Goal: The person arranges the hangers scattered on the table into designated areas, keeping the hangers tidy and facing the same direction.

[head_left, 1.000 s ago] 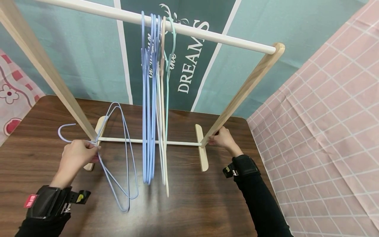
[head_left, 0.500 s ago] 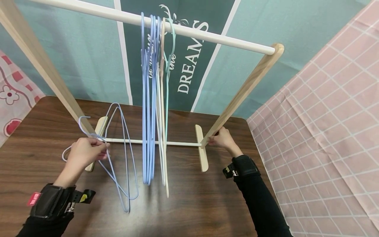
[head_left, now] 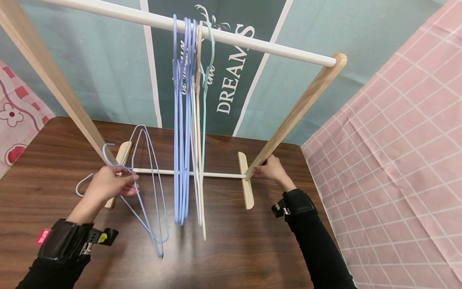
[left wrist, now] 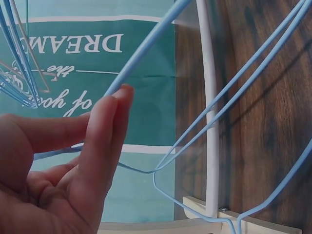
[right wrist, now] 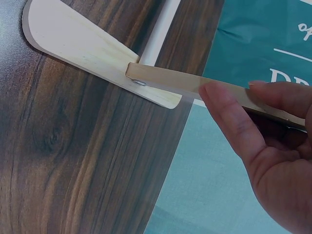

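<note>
My left hand (head_left: pixel 110 185) pinches a light blue wire hanger (head_left: pixel 143 208) between thumb and fingers, low by the rack's left post (head_left: pixel 61 84). In the left wrist view the hanger's wire (left wrist: pixel 141 56) runs up from the fingertips. A second blue hanger, its hook (head_left: pixel 80 184) to the left of the wrist, overlaps the held one and stands by the left foot (head_left: pixel 124 154). My right hand (head_left: pixel 272 169) grips the rack's right post (head_left: pixel 303 102) near its foot. In the right wrist view, thumb and fingers lie on either side of that wooden post (right wrist: pixel 170 77).
Several blue hangers (head_left: pixel 181 140), a beige hanger (head_left: pixel 198 80) and a mint hanger (head_left: pixel 204 104) hang from the white top rail (head_left: pixel 274 47). A thin white lower bar (head_left: pixel 223 175) joins the feet. The dark wooden table (head_left: pixel 231 249) meets cloth backdrops behind and at right.
My left hand has moved slightly right, and the held hanger's hook has come apart from the second hanger's hook, rising beside the left post. The right hand stays on its post.
</note>
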{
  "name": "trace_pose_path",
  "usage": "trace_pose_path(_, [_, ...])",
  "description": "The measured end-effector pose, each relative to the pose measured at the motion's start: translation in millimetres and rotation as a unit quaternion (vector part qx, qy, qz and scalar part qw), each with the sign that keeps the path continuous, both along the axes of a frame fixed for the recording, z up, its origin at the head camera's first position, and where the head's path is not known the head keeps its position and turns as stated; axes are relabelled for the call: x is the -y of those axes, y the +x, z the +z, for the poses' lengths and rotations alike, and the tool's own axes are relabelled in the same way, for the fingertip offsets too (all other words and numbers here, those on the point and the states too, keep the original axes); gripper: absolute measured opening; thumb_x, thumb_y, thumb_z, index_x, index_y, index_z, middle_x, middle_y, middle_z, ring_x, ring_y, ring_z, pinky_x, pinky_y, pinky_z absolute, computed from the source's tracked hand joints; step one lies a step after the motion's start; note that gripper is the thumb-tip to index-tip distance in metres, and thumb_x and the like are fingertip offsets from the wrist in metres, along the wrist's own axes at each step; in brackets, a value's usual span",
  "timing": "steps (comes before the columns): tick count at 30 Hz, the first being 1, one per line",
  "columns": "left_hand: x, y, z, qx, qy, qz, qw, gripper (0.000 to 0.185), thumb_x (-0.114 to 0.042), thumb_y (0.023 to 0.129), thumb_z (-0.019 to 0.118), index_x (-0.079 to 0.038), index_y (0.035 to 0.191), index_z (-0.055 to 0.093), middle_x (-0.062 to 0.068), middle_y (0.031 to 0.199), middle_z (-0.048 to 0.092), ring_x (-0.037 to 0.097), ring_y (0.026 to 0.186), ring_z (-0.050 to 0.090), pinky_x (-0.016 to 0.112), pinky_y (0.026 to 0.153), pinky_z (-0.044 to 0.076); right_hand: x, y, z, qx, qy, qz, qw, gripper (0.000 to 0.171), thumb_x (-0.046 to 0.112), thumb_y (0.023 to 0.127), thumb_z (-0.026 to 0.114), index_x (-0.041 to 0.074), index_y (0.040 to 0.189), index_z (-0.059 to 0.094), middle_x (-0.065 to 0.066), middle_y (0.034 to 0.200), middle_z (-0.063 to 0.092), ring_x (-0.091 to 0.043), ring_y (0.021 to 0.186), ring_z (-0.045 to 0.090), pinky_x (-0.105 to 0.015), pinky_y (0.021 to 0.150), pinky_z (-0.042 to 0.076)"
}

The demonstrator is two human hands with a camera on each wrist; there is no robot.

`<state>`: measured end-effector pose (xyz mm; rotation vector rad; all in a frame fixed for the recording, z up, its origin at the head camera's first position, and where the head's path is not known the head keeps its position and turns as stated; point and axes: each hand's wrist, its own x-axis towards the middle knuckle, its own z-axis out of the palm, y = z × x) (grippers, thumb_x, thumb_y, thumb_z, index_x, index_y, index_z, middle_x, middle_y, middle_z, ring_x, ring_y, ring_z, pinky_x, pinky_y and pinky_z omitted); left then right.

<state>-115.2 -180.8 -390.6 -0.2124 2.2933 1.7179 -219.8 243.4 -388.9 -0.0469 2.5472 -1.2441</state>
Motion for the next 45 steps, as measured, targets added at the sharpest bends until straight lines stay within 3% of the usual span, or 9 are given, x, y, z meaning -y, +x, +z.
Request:
trace_pose_path(4, [-1.4,-1.1,0.4,0.013,0.026,-0.004,0.9996,0.033,-0.005,0.093,0.048,0.023,0.11,0.044,0.008,0.066,0.064,0.012,0.057,0.064,0.028,0.059,0.053,0.8,0.3,1.5,0.002,-0.002,-0.003,1.0,0.035,-0.005,0.087,0.054,-0.015,0.119,0.043,-0.035,0.105,0.055,-0.036,0.083,0.064,-0.045,0.074,0.051])
trace_pose_path(14, [-0.5,-0.3,3.5,0.015,0.003,-0.039,0.9991,0.021,0.004,0.09,0.049,0.022,0.1,0.049,0.007,0.065,0.061,0.011,0.055,0.062,0.027,0.057,0.053,1.5,-0.3,1.3,0.004,0.001,-0.002,1.0,0.037,-0.005,0.088,0.054,-0.016,0.12,0.042,-0.036,0.106,0.054,-0.036,0.084,0.064,-0.043,0.074,0.051])
trace_pose_path(21, [1.7,0.8,2.5,0.016,0.016,-0.054,0.9983,0.014,0.009,0.089,0.047,0.021,0.095,0.049,0.007,0.069,0.063,0.011,0.055,0.062,0.025,0.056,0.053,3.1,0.7,2.5,0.002,0.003,-0.001,1.0,0.035,-0.005,0.088,0.054,-0.016,0.119,0.042,-0.036,0.104,0.055,-0.036,0.083,0.064,-0.044,0.074,0.051])
trace_pose_path(33, [-5.8,1.1,13.9,0.015,0.019,-0.064,0.9976,0.012,0.01,0.089,0.045,0.021,0.093,0.048,0.012,0.068,0.064,0.015,0.056,0.064,0.029,0.058,0.054,2.4,1.1,1.2,0.007,-0.003,-0.003,1.0,0.036,-0.004,0.088,0.054,-0.016,0.12,0.041,-0.035,0.105,0.054,-0.036,0.083,0.064,-0.043,0.075,0.051])
trace_pose_path(38, [-2.1,-1.4,24.8,0.011,0.0,-0.074,0.9972,0.015,0.007,0.091,0.046,0.021,0.097,0.048,0.013,0.071,0.065,0.017,0.059,0.065,0.031,0.06,0.054,2.3,1.0,0.6,0.004,-0.001,-0.004,1.0,0.036,-0.005,0.087,0.054,-0.016,0.119,0.042,-0.036,0.103,0.055,-0.035,0.081,0.065,-0.042,0.073,0.052])
trace_pose_path(45, [4.3,-2.9,39.6,-0.028,-0.099,-0.092,0.9905,0.017,0.001,0.09,0.048,0.017,0.095,0.053,0.01,0.072,0.065,0.018,0.06,0.066,0.028,0.057,0.053,2.3,1.6,1.3,0.002,-0.002,-0.006,1.0,0.035,-0.005,0.087,0.055,-0.017,0.117,0.043,-0.036,0.103,0.055,-0.035,0.081,0.065,-0.041,0.072,0.052])
